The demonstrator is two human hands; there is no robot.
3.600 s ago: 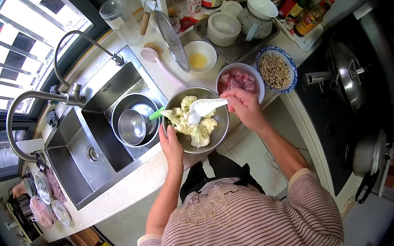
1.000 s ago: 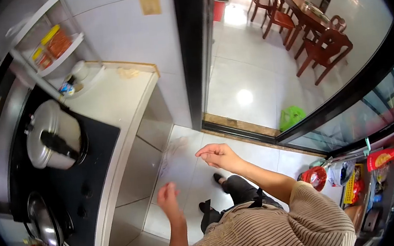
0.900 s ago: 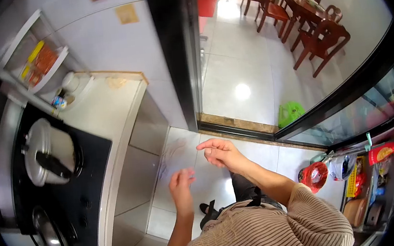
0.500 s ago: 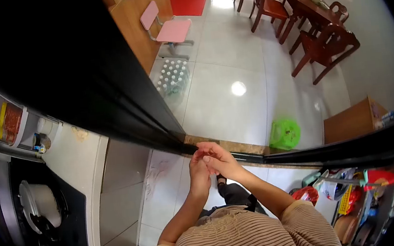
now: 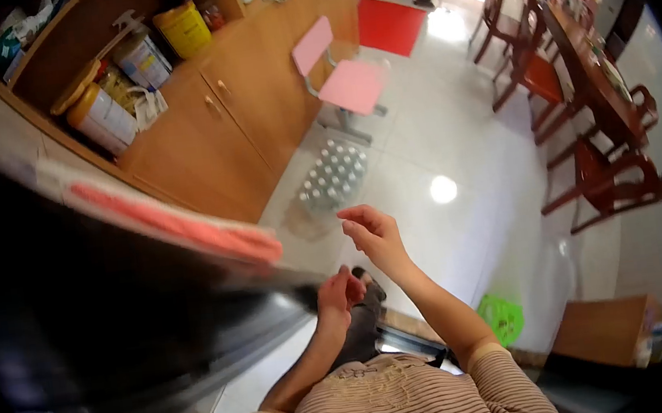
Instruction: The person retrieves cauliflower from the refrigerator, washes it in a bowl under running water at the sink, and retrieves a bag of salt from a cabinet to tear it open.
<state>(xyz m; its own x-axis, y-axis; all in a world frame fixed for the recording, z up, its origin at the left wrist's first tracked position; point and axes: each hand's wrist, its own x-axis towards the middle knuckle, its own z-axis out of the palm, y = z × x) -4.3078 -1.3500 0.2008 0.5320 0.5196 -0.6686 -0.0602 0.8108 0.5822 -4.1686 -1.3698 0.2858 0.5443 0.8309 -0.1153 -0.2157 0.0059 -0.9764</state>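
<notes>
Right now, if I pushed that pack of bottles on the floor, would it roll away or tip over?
Probably neither: the bottles stand upright, packed close in a wide block. It would likely feel heavy if they're full, as there are many. It might slide, since the floor looks shiny.

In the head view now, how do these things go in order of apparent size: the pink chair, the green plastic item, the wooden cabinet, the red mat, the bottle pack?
1. wooden cabinet
2. pink chair
3. red mat and bottle pack: too alike to rank
4. green plastic item
</notes>
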